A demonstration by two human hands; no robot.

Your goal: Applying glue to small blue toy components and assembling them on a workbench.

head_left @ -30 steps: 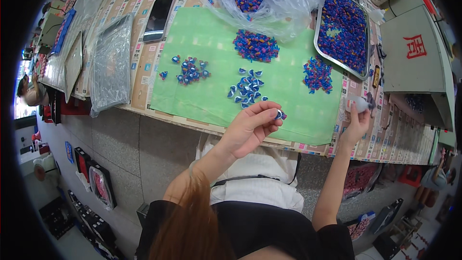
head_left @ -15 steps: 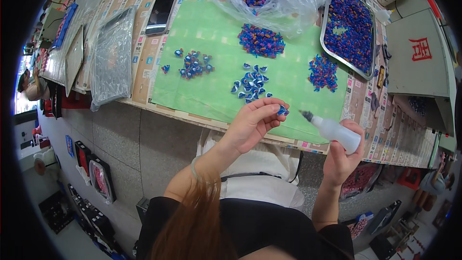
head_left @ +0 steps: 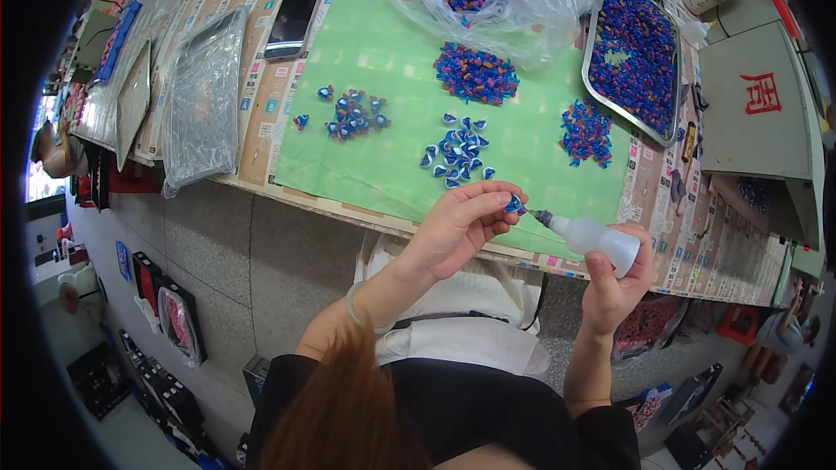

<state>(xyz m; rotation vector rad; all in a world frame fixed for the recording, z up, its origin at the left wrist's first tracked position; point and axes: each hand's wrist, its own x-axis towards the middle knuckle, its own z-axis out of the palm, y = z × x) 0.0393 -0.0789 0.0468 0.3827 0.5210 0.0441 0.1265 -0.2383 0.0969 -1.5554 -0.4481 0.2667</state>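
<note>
My left hand (head_left: 466,222) pinches a small blue-and-white piece (head_left: 515,204) between thumb and fingertips, above the near edge of the green sheet (head_left: 383,187). In my right hand (head_left: 616,283) lies a translucent white squeeze bottle (head_left: 596,242), tilted so its dark tip and thin nozzle point left. The nozzle end is at the piece; whether it touches I cannot tell. Just beyond my left hand sits a cluster of similar blue-and-white pieces (head_left: 457,153). Farther left is another group of blue pieces with orange bits (head_left: 355,116). Two piles of small blue, red and orange parts (head_left: 476,74) (head_left: 585,134) lie to the right.
A metal tray (head_left: 595,87) full of coloured parts stands at the far right, beside a grey box (head_left: 758,91). A clear plastic bag (head_left: 540,13) with more parts lies at the back. Leftward are a phone (head_left: 295,19) and a plastic-wrapped tray (head_left: 205,100).
My right hand has brought the bottle left and slightly down, so its nozzle now reaches the piece. My left hand has stayed nearly in place, still pinching it.
</note>
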